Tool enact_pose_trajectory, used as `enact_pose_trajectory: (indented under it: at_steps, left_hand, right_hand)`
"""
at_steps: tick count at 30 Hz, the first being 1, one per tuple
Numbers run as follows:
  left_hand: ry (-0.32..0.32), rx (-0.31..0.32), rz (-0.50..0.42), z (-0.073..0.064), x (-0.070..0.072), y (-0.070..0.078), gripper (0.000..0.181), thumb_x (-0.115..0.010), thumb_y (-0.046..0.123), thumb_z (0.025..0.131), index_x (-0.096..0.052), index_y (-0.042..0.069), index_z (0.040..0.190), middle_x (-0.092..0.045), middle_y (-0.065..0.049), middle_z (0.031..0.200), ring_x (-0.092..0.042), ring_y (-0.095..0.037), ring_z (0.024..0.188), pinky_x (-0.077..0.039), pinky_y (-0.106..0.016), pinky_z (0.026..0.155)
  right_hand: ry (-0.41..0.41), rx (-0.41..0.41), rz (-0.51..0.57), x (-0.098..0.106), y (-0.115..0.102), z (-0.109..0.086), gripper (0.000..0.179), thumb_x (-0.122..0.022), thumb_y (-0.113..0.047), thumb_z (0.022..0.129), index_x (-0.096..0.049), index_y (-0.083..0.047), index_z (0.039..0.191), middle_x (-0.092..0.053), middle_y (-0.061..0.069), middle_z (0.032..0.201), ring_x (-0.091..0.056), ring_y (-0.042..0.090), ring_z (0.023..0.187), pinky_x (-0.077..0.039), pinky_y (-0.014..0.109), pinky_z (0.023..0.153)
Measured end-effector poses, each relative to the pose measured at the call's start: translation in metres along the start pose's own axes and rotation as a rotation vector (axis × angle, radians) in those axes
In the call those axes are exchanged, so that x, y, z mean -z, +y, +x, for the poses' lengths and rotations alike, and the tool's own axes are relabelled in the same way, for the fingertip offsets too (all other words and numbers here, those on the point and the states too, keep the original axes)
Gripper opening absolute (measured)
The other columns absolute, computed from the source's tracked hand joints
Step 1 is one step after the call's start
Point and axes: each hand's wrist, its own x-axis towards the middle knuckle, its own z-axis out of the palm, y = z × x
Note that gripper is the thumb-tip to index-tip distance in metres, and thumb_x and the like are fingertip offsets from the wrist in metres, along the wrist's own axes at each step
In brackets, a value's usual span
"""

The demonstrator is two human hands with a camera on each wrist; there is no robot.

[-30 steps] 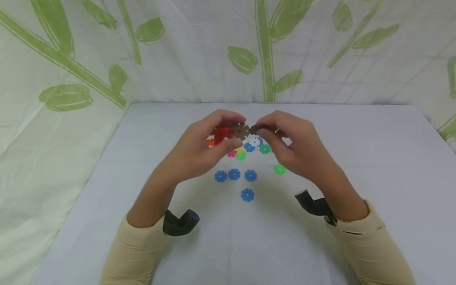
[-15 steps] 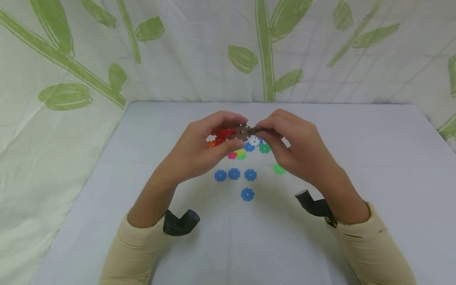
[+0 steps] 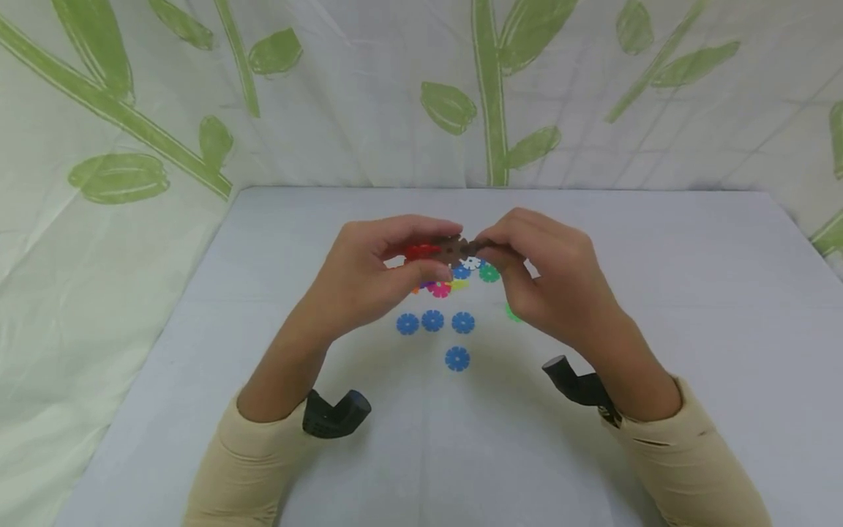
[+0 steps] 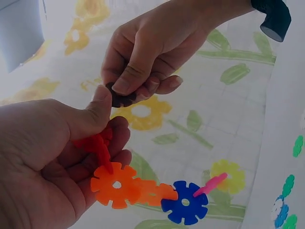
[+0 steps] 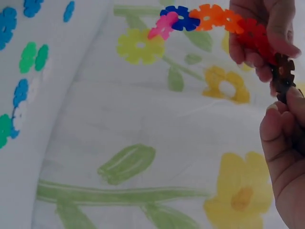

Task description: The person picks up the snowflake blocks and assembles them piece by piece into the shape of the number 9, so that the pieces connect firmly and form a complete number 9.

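My left hand [image 3: 358, 282] holds a chain of slotted snowflake discs above the table, thumb and fingers around its brown disc [image 3: 450, 251] and red discs [image 4: 97, 145]. From that hand hang orange discs [image 4: 114, 186], a dark blue disc [image 4: 185, 202], a pink disc [image 4: 210, 185] and, at the free end, a yellow disc [image 4: 228, 176]. My right hand [image 3: 556, 274] pinches a dark disc [image 4: 123, 99] between thumb and fingers. Its edge meets the brown disc's rim in the right wrist view. Fingers cover much of the dark disc.
Loose blue discs [image 3: 432, 320] lie on the white table [image 3: 421, 454] below the hands, with another blue disc [image 3: 457, 359] nearer me. Farther back are a green disc [image 3: 489, 273] and a white disc [image 3: 470, 263]. A leaf-patterned cloth [image 3: 369, 110] hangs behind the table.
Both hands have come down slightly, and the left hand has turned a little. The dark disc now sits closer against the brown one. The chain's hanging end has swung slightly right.
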Motion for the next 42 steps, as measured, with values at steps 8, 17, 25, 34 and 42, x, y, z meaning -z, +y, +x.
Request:
enact_pose_trajectory:
  at_steps: [8,17,25,34,42]
  left_hand:
    - [-0.002,0.032,0.048,-0.001,-0.003,0.002,0.037,-0.079,0.002,0.085,-0.07,-0.001,0.121,-0.074,-0.002,0.107,-0.068,-0.008,0.088,-0.058,-0.03,0.073]
    - [-0.061,0.121,0.206,-0.002,0.01,0.009,0.04,-0.076,0.01,0.09,-0.066,0.003,0.127,-0.07,-0.002,0.118,-0.066,-0.01,0.101,-0.056,-0.027,0.083]
    - [-0.068,0.149,0.255,-0.003,0.021,0.005,0.029,-0.07,0.016,0.094,-0.069,0.009,0.122,-0.07,0.003,0.113,-0.064,-0.011,0.097,-0.056,-0.032,0.08]
    - [0.01,0.209,0.259,-0.008,0.036,0.003,0.023,-0.063,0.013,0.095,-0.067,0.008,0.117,-0.07,0.002,0.11,-0.067,-0.011,0.092,-0.057,-0.033,0.073]
    - [0.003,0.188,0.255,-0.006,0.036,0.003,0.022,-0.064,0.011,0.095,-0.066,0.007,0.116,-0.071,0.001,0.108,-0.067,-0.01,0.09,-0.057,-0.032,0.072]
  right_hand:
    - [-0.035,0.015,-0.013,-0.002,0.002,-0.001,0.013,-0.071,0.012,0.084,-0.068,0.005,0.094,-0.066,0.008,0.081,-0.057,0.015,0.072,-0.05,0.023,0.065]
    - [-0.048,-0.051,0.034,-0.011,0.004,0.001,0.025,-0.076,0.005,0.086,-0.067,0.005,0.11,-0.07,0.009,0.093,-0.066,0.013,0.082,-0.055,0.022,0.074]
    - [-0.072,-0.171,0.184,-0.022,0.017,0.0,0.039,-0.069,0.006,0.09,-0.055,0.005,0.126,-0.07,0.009,0.093,-0.064,0.012,0.075,-0.058,0.028,0.068]
    - [-0.744,-0.401,0.051,-0.081,0.054,-0.025,0.046,-0.059,-0.013,0.101,-0.048,-0.001,0.145,-0.05,0.016,0.147,-0.039,0.035,0.141,-0.033,0.047,0.114]
    - [-0.958,-0.523,0.055,-0.098,0.057,-0.033,0.064,-0.051,-0.038,0.105,-0.03,-0.006,0.156,-0.031,0.015,0.16,-0.011,0.037,0.151,-0.018,0.051,0.119]
